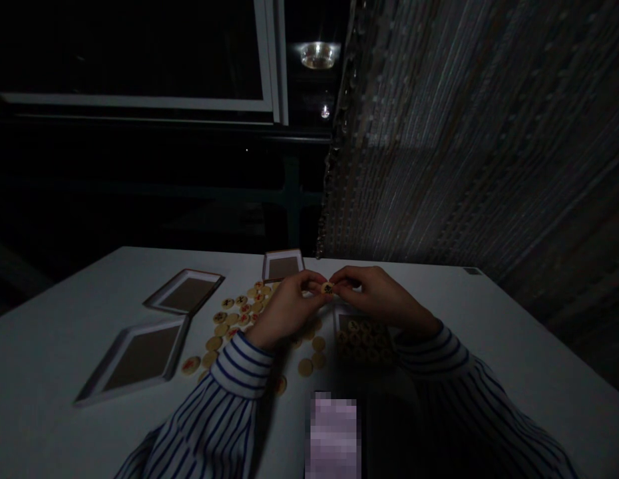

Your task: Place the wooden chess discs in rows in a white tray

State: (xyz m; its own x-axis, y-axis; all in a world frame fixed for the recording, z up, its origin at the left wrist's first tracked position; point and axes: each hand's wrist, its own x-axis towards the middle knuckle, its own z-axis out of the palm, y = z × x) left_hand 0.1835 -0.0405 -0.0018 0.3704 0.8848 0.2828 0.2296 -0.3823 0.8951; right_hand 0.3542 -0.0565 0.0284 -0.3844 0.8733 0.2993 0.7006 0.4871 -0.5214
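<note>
Between the fingertips of both hands is a round wooden piece (327, 288) with a dark character on its face. My left hand (291, 305) pinches its left edge, above many loose pieces. My right hand (378, 295) pinches the right edge, above a box (342, 319) that holds several round pieces (364, 339) in rows. Loose round pieces (244, 309), some with red and some with black characters, lie scattered on the table beneath and left of my left hand. My left forearm hides part of them.
On the white table (439, 399) stand shallow trays: one at the left front (170, 359), one behind it (154, 294) and one at the back (283, 253). A bead curtain (439, 133) hangs behind at right. A blurred pinkish object (334, 436) is at the near edge.
</note>
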